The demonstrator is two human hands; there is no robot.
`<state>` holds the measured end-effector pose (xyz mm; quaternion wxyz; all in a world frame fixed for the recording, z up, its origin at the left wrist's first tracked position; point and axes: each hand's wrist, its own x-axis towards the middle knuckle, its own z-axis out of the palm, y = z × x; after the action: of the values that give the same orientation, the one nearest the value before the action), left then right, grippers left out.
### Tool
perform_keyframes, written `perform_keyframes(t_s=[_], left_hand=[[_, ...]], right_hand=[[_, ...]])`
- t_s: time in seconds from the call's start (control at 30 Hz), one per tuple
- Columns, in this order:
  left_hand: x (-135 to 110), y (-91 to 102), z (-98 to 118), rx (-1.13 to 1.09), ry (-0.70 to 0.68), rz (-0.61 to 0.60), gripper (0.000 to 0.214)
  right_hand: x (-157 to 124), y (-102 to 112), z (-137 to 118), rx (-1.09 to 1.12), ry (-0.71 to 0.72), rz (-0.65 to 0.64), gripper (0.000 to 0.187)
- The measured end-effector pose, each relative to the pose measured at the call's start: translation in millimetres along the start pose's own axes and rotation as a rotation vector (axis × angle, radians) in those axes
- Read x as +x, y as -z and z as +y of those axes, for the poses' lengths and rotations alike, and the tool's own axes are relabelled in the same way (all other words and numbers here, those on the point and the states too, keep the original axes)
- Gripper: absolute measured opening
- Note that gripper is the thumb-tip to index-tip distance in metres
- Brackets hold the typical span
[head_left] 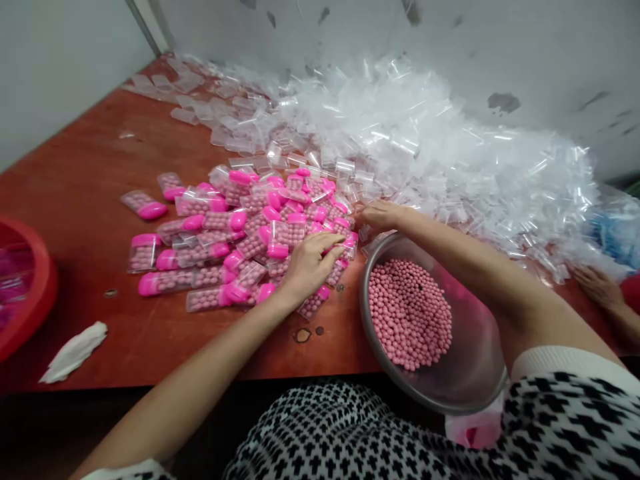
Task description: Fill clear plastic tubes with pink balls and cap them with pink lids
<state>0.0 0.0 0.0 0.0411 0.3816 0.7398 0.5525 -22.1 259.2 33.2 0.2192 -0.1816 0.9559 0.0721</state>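
My left hand [311, 265] lies over the right side of a heap of small clear containers with bright pink caps [250, 233], filled with pink beads. Its fingers are stretched out and the thumb stands apart; it touches the heap. Just past the far rim of a metal bowl [475, 380], my right hand [381, 215] points left with its fingers bent down. A clear plastic container [365, 232] shows under those fingertips, partly hidden by them. Loose pink beads [407, 313] fill the left part of the bowl, which tilts at the table edge.
A large mound of clear empty containers [400, 120] spreads along the wall. On the left stands a red basin [43, 287] with pink items inside, near a crumpled white tissue [75, 352]. Another person's hand [597, 285] rests at the far right of the reddish table [210, 357].
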Motion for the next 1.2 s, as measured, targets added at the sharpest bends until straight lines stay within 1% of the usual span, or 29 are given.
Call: perform_keyframes(t_s=[0.07, 0.13, 0.2, 0.27, 0.33, 0.37, 0.43, 0.5, 0.53, 0.57, 0.6, 0.67, 0.7, 0.77, 0.83, 0.9, 0.97, 1.1, 1.17, 1.2], left_hand=[[1, -0.3, 4, -0.001, 0.006, 0.01, 0.023], [3, -0.2, 12, -0.007, 0.018, 0.033, 0.025], [5, -1.3, 21, -0.029, 0.022, 0.056, 0.027], [8, -6.3, 31, -0.084, 0.018, 0.066, 0.028], [11, -17.1, 42, -0.181, 0.024, 0.036, 0.031], [12, -24.5, 48, -0.251, 0.034, 0.009, 0.033], [13, -42.0, 60, -0.419, 0.061, -0.051, 0.039], [12, -59.4, 71, -0.576, 0.088, -0.092, 0.04], [10, -66.8, 76, -0.637, 0.101, -0.106, 0.039], [9, -72.9, 80, -0.686, 0.118, -0.128, 0.039], [8, -77.5, 84, -0.726, 0.145, -0.159, 0.039], [5, -82.6, 91, -0.788, 0.234, -0.225, 0.04], [5, -83.6, 93, -0.806, 0.287, -0.261, 0.039], [3, -84.1, 97, -0.812, 0.373, -0.343, 0.037], [2, -84.9, 98, -0.79, 0.408, -0.438, 0.036], [0, -87.3, 97, -0.773, 0.432, -0.495, 0.037], [-1, -90.7, 92, -0.757, 0.431, -0.464, 0.039], [-3, -96.2, 80, -0.716, 0.295, -0.294, 0.038], [-4, -97.7, 76, -0.789, 0.287, -0.247, 0.039], [-4, -98.2, 74, -0.837, 0.291, -0.226, 0.039]], right_hand=[[-5, 1, 2, 0.066, -0.046, 0.061, 0.025], [-16, 4, 5, 0.208, -0.146, 0.164, 0.02], [-34, 8, 6, 0.487, -0.21, 0.323, 0.023], [-59, 11, -1, 0.848, -0.17, 0.495, 0.034], [-87, 10, -19, 1.159, -0.105, 0.634, 0.044], [-100, 7, -30, 1.273, -0.091, 0.691, 0.047], [-122, -2, -55, 1.438, -0.101, 0.804, 0.054], [-141, -15, -76, 1.521, -0.124, 0.886, 0.056], [-149, -21, -83, 1.517, -0.133, 0.905, 0.054], [-159, -27, -88, 1.465, -0.145, 0.922, 0.051], [-168, -32, -91, 1.357, -0.161, 0.94, 0.048], [-190, -39, -92, 1.013, -0.164, 0.953, 0.045], [-201, -41, -92, 0.819, -0.138, 0.931, 0.045], [-220, -42, -91, 0.495, -0.05, 0.838, 0.042], [-232, -43, -92, 0.297, 0.02, 0.743, 0.039], [-236, -47, -93, 0.168, 0.028, 0.678, 0.039], [-233, -54, -92, 0.061, -0.005, 0.594, 0.039], [-210, -72, -83, -0.11, -0.162, 0.304, 0.025], [-190, -80, -83, -0.138, -0.164, 0.199, 0.024], [-179, -84, -85, -0.135, -0.127, 0.175, 0.025]])
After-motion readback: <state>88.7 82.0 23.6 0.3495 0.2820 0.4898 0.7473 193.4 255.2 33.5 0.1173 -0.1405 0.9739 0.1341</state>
